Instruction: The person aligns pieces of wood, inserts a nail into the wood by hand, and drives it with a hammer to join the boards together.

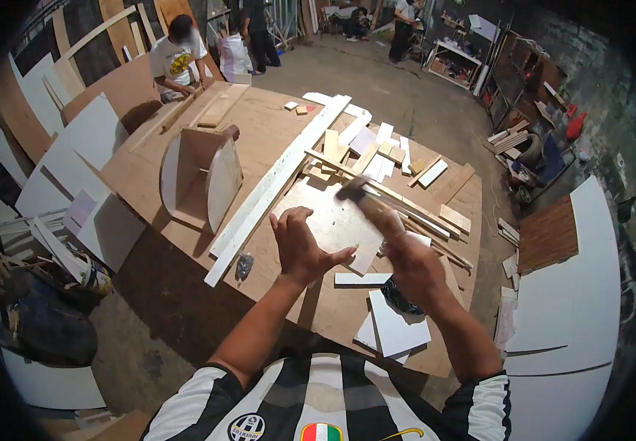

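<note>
My right hand (417,268) is wrapped round the handle of a hammer (353,191), its dark head slightly blurred above a pale square board (332,217). At the board's near left edge is my left hand (302,246), thumb stretched out to the right and fingers apart, slightly bent. Whether its fingertips press on the board, I cannot tell. Small dark specks lie on the board. Below my right hand are a dark plastic bag (400,298), partly hidden by the forearm, and white panels (399,327).
A long white plank (281,187) crosses the wooden table (141,165). Left of it stands a box with curved sides (202,180); a small bag (243,267) lies nearby. Wood offcuts (376,158) and thin strips (421,209) lie behind the board. Another person (177,59) works at the far left.
</note>
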### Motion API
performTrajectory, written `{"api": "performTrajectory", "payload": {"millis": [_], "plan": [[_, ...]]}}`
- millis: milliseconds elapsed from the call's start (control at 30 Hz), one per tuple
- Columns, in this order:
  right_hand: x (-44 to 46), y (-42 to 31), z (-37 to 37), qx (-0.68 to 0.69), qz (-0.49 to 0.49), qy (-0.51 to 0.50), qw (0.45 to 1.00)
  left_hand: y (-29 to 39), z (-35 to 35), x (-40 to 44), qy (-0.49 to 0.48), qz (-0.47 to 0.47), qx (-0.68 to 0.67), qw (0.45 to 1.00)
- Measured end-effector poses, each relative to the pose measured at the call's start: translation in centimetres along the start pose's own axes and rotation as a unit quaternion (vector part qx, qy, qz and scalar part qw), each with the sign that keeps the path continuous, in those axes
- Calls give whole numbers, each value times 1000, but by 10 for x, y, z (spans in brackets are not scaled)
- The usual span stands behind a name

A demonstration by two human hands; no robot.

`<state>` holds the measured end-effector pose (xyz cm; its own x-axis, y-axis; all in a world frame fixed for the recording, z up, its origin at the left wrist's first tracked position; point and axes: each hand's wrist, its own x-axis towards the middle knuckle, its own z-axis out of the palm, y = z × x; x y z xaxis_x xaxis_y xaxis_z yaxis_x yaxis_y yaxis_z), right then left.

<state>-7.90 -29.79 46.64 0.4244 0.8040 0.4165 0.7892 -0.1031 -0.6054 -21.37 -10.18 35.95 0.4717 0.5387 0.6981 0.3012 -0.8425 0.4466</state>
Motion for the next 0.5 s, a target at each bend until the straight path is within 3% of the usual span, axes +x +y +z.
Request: {"api": "performTrajectory", "payload": {"millis": [67,100,233,333,367,500], "plan": [[-3,10,13,-116,69,-183,974,-3,4,-1,22,18,-10,1000],[6,-7,-2,-164,83,-206,961,-4,5,-1,12,7,-16,1000],[13,-9,-13,-86,34,-97,991,-3,6,-5,11,14,12,1000],[1,2,-2,-120,32,-125,984,-5,6,-4,11,21,8,1000],[0,2,7,-134,91,-189,969,-3,5,-3,21,25,1,999],[9,-9,-9,-116,64,-159,978,-2,7,-3,23,19,8,1000]]}}
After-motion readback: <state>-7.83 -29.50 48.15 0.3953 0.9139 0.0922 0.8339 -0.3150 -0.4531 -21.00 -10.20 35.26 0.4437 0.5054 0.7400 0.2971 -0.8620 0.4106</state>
